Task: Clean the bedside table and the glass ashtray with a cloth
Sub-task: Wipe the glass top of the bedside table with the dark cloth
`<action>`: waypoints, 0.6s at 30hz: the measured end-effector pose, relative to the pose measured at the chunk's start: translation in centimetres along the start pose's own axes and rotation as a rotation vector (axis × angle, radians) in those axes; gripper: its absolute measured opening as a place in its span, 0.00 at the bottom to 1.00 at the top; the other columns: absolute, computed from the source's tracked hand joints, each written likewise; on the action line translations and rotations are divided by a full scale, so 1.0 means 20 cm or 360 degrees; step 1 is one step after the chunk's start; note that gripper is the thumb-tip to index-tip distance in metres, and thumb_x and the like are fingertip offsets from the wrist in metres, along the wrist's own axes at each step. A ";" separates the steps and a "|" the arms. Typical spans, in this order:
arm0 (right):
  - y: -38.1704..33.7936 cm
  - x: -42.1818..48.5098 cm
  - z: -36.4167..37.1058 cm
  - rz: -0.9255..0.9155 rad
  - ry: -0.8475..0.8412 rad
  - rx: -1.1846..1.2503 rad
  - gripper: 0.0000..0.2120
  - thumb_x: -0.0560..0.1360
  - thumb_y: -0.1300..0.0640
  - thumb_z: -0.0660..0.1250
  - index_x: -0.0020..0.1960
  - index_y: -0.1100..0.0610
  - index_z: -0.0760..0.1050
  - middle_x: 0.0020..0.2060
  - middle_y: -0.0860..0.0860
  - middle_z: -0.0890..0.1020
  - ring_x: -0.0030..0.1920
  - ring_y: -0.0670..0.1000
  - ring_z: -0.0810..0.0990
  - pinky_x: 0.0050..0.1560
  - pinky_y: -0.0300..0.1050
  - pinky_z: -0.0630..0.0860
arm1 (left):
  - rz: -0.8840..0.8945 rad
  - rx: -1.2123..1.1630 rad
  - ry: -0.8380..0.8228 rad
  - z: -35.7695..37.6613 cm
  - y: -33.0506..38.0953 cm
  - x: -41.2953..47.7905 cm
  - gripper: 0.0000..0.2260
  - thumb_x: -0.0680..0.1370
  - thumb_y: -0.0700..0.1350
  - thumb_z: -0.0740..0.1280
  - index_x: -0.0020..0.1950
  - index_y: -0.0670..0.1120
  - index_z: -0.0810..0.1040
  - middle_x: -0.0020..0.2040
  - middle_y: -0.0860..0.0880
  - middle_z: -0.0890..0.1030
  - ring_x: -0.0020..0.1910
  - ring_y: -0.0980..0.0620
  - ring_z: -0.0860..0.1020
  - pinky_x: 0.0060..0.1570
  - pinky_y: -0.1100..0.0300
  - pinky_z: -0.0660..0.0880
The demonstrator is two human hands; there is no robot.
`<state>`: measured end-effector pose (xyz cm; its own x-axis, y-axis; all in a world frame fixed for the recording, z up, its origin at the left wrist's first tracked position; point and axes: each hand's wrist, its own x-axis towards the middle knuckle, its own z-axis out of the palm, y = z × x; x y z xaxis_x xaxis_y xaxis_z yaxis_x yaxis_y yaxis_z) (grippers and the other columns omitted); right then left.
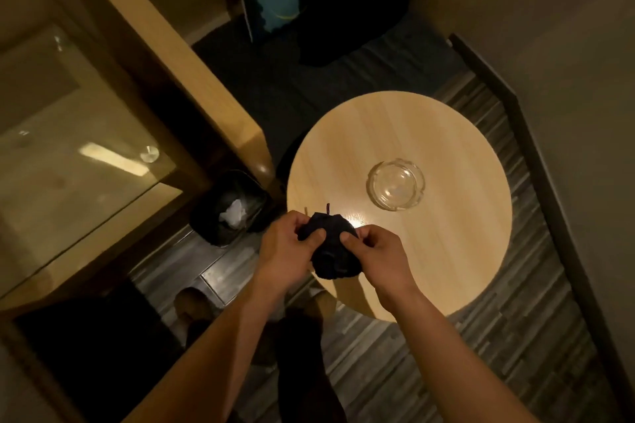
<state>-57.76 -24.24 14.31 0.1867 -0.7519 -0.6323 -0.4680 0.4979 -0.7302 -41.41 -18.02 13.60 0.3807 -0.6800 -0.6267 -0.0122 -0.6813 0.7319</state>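
Observation:
A round light-wood bedside table (446, 251) fills the middle right. On it, a little past its centre, stands a clear glass ashtray (396, 185), upright and with nothing in it. Over the table's near left edge I hold a bunched dark cloth (332, 251) in both hands. My left hand (285, 251) grips its left side, thumb pressed on top. My right hand (381, 254) pinches its right side. Both hands are well short of the ashtray.
A black waste bin (228, 208) with white crumpled paper stands on the floor left of the table. A wooden desk with a glass top (86, 148) runs along the left. Dark bags (343, 3) sit at the far wall. A wall (567, 62) closes the right side.

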 end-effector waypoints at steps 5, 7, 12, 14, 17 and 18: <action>-0.21 -0.02 0.34 -0.0091 -0.0150 -0.0136 0.12 0.75 0.52 0.75 0.40 0.59 0.79 0.38 0.61 0.84 0.41 0.64 0.84 0.42 0.62 0.80 | -0.0015 -0.0247 0.0242 -0.37 -0.03 -0.07 0.04 0.79 0.42 0.74 0.50 0.48 0.80 0.47 0.47 0.86 0.48 0.48 0.86 0.50 0.47 0.85; -0.28 -0.02 0.52 -0.0154 -0.0224 -0.0228 0.14 0.75 0.50 0.74 0.39 0.58 0.77 0.37 0.62 0.82 0.39 0.62 0.83 0.41 0.62 0.79 | 0.0003 -0.0304 0.0362 -0.55 -0.05 -0.09 0.04 0.79 0.42 0.74 0.51 0.46 0.80 0.47 0.47 0.85 0.47 0.49 0.86 0.45 0.56 0.84; -0.43 -0.05 1.02 -0.0193 -0.0431 -0.0281 0.10 0.77 0.52 0.73 0.41 0.57 0.80 0.38 0.57 0.85 0.41 0.52 0.85 0.42 0.52 0.81 | -0.0061 -0.0442 0.0564 -1.02 -0.21 -0.11 0.05 0.78 0.42 0.75 0.49 0.48 0.80 0.46 0.47 0.85 0.46 0.47 0.85 0.49 0.44 0.84; -0.49 -0.06 1.22 -0.0182 -0.0511 -0.0272 0.09 0.78 0.53 0.73 0.44 0.59 0.81 0.39 0.56 0.86 0.42 0.54 0.86 0.43 0.50 0.82 | -0.0080 -0.0504 0.0641 -1.21 -0.28 -0.11 0.05 0.78 0.41 0.75 0.49 0.47 0.80 0.45 0.47 0.85 0.46 0.46 0.85 0.50 0.41 0.84; -0.57 -0.09 1.55 -0.0207 -0.0617 -0.0314 0.11 0.78 0.54 0.73 0.47 0.63 0.81 0.43 0.60 0.86 0.47 0.59 0.86 0.48 0.54 0.83 | -0.0099 -0.0570 0.0765 -1.50 -0.40 -0.13 0.04 0.78 0.40 0.75 0.49 0.46 0.80 0.44 0.48 0.84 0.45 0.45 0.86 0.48 0.44 0.84; -0.61 -0.10 1.66 -0.0216 -0.0656 -0.0323 0.10 0.78 0.54 0.72 0.47 0.63 0.81 0.43 0.59 0.86 0.47 0.58 0.87 0.48 0.53 0.84 | -0.0104 -0.0585 0.0798 -1.60 -0.44 -0.13 0.04 0.78 0.40 0.75 0.49 0.46 0.81 0.44 0.49 0.84 0.45 0.45 0.86 0.49 0.44 0.84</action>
<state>-23.83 -14.39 15.86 0.5657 -0.5498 -0.6146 -0.5672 0.2815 -0.7740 -12.68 -1.60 17.30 0.7588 -0.3694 -0.5365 0.3107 -0.5186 0.7965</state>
